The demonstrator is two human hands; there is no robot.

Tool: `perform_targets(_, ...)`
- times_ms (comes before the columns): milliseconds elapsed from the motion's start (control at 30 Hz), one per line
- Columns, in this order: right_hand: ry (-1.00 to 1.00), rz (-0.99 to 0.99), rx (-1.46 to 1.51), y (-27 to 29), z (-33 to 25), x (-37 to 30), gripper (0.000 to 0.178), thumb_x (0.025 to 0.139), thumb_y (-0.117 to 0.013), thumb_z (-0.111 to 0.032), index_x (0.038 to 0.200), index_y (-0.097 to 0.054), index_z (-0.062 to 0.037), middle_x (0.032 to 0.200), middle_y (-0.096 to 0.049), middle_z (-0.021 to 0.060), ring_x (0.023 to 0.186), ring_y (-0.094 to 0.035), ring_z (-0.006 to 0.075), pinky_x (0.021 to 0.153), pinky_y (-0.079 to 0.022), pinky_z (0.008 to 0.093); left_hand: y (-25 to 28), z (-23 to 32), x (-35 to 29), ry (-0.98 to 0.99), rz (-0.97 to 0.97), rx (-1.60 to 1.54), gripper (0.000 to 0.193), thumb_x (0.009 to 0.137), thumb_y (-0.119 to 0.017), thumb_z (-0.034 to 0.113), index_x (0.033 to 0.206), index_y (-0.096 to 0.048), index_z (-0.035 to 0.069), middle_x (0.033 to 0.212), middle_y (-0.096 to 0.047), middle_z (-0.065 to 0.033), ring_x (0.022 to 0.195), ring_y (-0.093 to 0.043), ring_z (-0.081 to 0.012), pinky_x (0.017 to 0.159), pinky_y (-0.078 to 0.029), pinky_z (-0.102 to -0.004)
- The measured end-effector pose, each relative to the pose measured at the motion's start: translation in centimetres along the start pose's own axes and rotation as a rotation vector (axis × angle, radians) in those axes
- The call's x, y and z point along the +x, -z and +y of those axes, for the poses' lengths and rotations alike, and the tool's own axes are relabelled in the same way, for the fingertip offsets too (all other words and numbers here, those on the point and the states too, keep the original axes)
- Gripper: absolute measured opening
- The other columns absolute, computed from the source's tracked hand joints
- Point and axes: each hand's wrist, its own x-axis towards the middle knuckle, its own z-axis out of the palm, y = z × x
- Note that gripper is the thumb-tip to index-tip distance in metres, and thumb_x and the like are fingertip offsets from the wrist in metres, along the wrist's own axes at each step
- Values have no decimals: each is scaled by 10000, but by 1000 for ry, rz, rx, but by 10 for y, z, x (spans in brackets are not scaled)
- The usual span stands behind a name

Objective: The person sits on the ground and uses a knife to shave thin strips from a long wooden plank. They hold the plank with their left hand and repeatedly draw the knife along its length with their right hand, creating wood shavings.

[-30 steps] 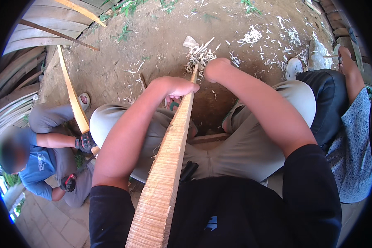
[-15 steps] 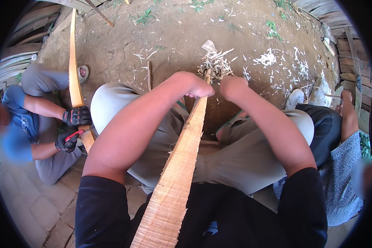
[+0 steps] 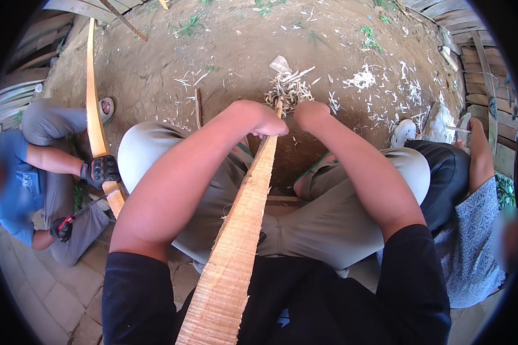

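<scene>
A long, tapering piece of wood (image 3: 231, 247) lies against my body, its broad end at the lower edge and its narrow end pointing away between my knees. Close to that narrow end, my left hand (image 3: 269, 123) is closed round the wood, fingers curled under. The thin tip shows just beyond it. My right hand (image 3: 312, 116) is a closed fist just right of the tip; its fingers are turned away, so whatever it holds is hidden. Both edges of the wood look rough and splintery. Curled wood shavings (image 3: 290, 90) are heaped past the tip.
On the left sits a person with gloves (image 3: 102, 171) holding another long wood piece (image 3: 93, 109) and a red-handled tool. At right another person (image 3: 472, 247) sits close to my knee, holding a blade-like tool. A stick (image 3: 198, 108) and scattered shavings (image 3: 362, 79) lie on the dirt.
The view has shifted slightly. My hands keep nearly the same place on the wood. The left person's tool hand has drawn back from their wood piece, toward their body.
</scene>
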Motion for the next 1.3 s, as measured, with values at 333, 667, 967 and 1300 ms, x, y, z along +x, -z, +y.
perform_targets(333, 102, -19, -47, 26, -3, -39, 269, 803, -625, -105, 1052, -726, -99, 1114, -693, 78, 1034, -667, 254, 808, -547, 370, -6, -3, 12, 3, 6, -59, 476, 874, -459, 450, 969, -620, 13, 797, -602, -95, 689, -587, -200, 660, -526, -379)
perform_targets(667, -42, 59, 127, -22, -17, -12, 297, 787, -677, -98, 1079, -707, -52, 1139, -680, 101, 1000, -682, 262, 710, -585, 378, -3, 3, 6, 29, -28, 44, 534, 895, -420, 469, 1158, -606, 42, 911, -645, -111, 761, -616, -206, 756, -480, -388)
perform_targets(967, -68, 95, 240, -55, 5, 32, 275, 825, -660, -127, 1083, -701, -42, 1150, -676, 97, 1018, -676, 251, 785, -566, 361, -7, 4, 12, -80, 40, -39, 549, 887, -453, 421, 916, -625, -100, 817, -634, -200, 640, -664, -321, 601, -562, -414)
perform_targets(1300, 46, -84, 9, 14, -10, -27, 259, 828, -601, -146, 1049, -727, -101, 1082, -700, 86, 1000, -677, 246, 796, -547, 365, -4, 7, 5, 11, -20, 43, 498, 895, -415, 432, 1102, -630, 34, 883, -666, -115, 770, -641, -205, 724, -506, -392)
